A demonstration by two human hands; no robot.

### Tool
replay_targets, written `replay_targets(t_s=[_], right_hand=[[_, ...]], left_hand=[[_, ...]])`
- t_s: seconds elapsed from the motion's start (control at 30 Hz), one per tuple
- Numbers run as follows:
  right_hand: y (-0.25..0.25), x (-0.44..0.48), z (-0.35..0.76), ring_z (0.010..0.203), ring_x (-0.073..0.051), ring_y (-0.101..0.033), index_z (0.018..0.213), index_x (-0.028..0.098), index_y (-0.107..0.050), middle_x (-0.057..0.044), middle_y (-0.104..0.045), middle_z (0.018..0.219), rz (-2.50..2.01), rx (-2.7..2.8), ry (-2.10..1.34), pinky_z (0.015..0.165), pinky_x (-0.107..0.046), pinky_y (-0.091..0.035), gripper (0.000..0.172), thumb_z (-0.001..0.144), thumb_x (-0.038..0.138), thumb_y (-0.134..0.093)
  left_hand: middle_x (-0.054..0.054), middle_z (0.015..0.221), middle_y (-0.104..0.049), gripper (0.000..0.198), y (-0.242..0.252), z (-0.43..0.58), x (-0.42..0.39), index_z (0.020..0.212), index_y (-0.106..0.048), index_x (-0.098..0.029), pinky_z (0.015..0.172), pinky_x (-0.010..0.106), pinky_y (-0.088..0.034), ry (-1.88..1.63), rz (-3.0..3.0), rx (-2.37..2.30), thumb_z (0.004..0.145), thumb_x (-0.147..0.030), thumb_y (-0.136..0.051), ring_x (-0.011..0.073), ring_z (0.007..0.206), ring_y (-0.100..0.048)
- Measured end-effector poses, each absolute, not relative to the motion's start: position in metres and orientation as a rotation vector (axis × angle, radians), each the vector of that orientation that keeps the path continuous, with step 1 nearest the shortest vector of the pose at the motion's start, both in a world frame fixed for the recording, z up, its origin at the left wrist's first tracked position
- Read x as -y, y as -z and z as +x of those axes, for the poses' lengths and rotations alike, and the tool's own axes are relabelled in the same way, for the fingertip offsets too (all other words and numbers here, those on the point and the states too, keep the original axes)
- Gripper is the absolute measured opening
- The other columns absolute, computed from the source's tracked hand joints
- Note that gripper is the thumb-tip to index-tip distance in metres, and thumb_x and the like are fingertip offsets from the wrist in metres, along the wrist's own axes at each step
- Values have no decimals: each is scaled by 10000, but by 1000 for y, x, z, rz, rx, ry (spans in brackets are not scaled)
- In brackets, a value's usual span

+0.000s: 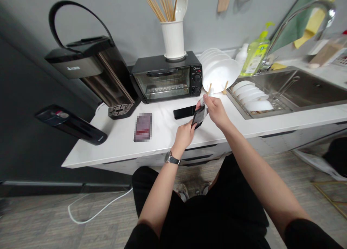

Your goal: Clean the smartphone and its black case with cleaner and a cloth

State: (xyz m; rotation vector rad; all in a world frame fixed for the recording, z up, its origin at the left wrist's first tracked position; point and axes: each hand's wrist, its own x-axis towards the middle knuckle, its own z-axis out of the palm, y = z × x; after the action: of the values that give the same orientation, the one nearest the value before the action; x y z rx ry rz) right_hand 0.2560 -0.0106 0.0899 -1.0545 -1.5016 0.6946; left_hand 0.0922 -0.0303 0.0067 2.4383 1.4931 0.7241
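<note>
My left hand (184,136) is closed round the lower end of a dark phone (198,116), tilted up above the counter's front part. A watch is on that wrist. At the phone's upper right side, my right hand (216,111) is closed on a small white object (211,91); whether it is a bottle or a wipe I cannot tell. Fingers cover much of it. Just behind the phone, a flat black rectangular object (183,112) lies on the white counter (162,134). Further left lies a phone-shaped thing (143,127) with a blurred-out surface.
A toaster oven (165,81) bears a white holder (173,39) with chopsticks and a spoon. Left stand a black drink dispenser (92,68) and a dark flask-like object (72,124). White plates (221,75), a soap bottle (255,55) and a sink (306,93) with bowls are right.
</note>
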Motion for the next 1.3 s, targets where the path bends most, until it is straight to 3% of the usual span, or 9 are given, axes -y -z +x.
replay_targets(t_s=[0.13, 0.27, 0.43, 0.57, 0.7, 0.8, 1.07, 1.2, 1.3], right_hand=[[-91, 20, 244, 676, -208, -664, 741, 217, -682, -54, -676, 664, -1147, 1530, -450, 669, -342, -517, 755, 1020, 784, -269], [-93, 40, 225, 892, -246, -659, 807, 230, -687, -84, -710, 837, -1196, 1712, 73, 895, -418, -512, 613, 1125, 503, -240], [-95, 46, 224, 859, -215, -628, 852, 247, -692, -31, -710, 839, -967, 2042, 234, 1170, -499, -400, 486, 1118, 325, -293], [-96, 42, 238, 857, -212, -637, 884, 234, -707, -41, -734, 873, -880, 2183, 211, 1101, -454, -460, 452, 1114, 340, -333], [-95, 39, 251, 928, -231, -644, 940, 229, -723, -58, -747, 929, -900, 2065, 107, 1095, -475, -435, 482, 1124, 406, -313], [-92, 36, 257, 957, -230, -650, 933, 223, -735, -80, -727, 964, -909, 1881, -101, 952, -413, -491, 551, 1124, 487, -291], [-83, 23, 256, 607, -164, -610, 758, 215, -703, -29, -687, 692, -950, 1416, -756, 573, -296, -455, 712, 946, 841, -418], [-84, 18, 255, 565, -165, -602, 712, 218, -663, -26, -656, 626, -955, 1347, -856, 547, -291, -457, 744, 902, 893, -414], [-85, 24, 249, 600, -180, -621, 721, 224, -658, -37, -659, 640, -1044, 1375, -677, 591, -308, -475, 734, 973, 835, -338]], left_hand=[[129, 1009, -809, 306, -6, 91, 30, 1269, -696, -188, 754, 301, -504, -749, 2405, -1504, 1096, -315, -478, 285, 913, -778], [134, 1025, -811, 287, -7, 90, 30, 1217, -710, -176, 744, 312, -497, -738, 2358, -1537, 1085, -318, -498, 304, 925, -777], [136, 966, -805, 280, -7, 91, 29, 1181, -714, -159, 728, 327, -491, -662, 2408, -1564, 1074, -283, -486, 315, 883, -772], [133, 962, -805, 305, -7, 91, 30, 1209, -707, -158, 722, 326, -490, -666, 2441, -1555, 1090, -305, -467, 307, 866, -773], [111, 972, -810, 316, -8, 92, 31, 1239, -707, -185, 729, 308, -493, -682, 2461, -1515, 1102, -340, -469, 286, 884, -777], [99, 1007, -813, 309, -7, 92, 31, 1271, -703, -205, 753, 293, -494, -683, 2471, -1515, 1103, -334, -478, 268, 927, -780], [114, 994, -813, 309, -5, 91, 30, 1215, -725, -190, 744, 295, -481, -652, 2477, -1540, 1105, -342, -480, 278, 927, -781], [118, 1018, -813, 329, -4, 91, 29, 1273, -707, -191, 753, 293, -484, -678, 2460, -1534, 1106, -356, -476, 272, 923, -779], [122, 1020, -813, 329, -4, 91, 29, 1256, -711, -186, 763, 297, -488, -680, 2439, -1551, 1105, -358, -474, 277, 935, -780]])
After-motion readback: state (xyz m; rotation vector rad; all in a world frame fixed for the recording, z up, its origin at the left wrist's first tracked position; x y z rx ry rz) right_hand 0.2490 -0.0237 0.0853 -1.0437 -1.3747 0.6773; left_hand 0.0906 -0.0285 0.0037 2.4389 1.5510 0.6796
